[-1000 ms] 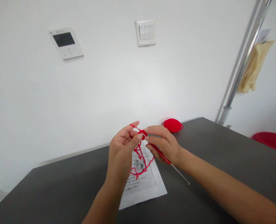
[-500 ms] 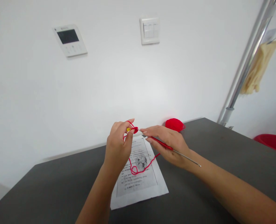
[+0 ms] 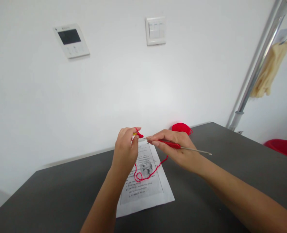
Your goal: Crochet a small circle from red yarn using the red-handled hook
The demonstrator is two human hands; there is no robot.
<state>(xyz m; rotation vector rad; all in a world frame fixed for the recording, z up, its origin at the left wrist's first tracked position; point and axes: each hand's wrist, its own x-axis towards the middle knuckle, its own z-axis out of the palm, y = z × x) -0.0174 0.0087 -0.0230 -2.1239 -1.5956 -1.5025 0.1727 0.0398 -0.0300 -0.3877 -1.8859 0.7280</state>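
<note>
My left hand [image 3: 125, 150] pinches a small red crochet piece [image 3: 139, 135] with a yellow bit at its fingertips, and red yarn is looped over its forefinger. My right hand [image 3: 178, 149] grips a crochet hook [image 3: 182, 147] with a red handle and a metal shaft; its tip points left into the red piece. A strand of red yarn [image 3: 148, 173] hangs from the hands and loops on a printed paper sheet [image 3: 145, 191] lying on the dark table [image 3: 218, 181]. A red yarn ball [image 3: 181, 127] sits behind my right hand near the wall.
A wall panel with a screen [image 3: 71, 40] and a light switch [image 3: 155, 30] hang on the white wall. A metal pole [image 3: 255, 68] with a beige cloth [image 3: 270, 69] stands at the right. A red bowl [image 3: 282, 147] shows at the right edge.
My right hand has turned the hook from pointing down to nearly level, with its tip moved into the red piece. Both hands shifted slightly left, and the hanging yarn loop has shortened.
</note>
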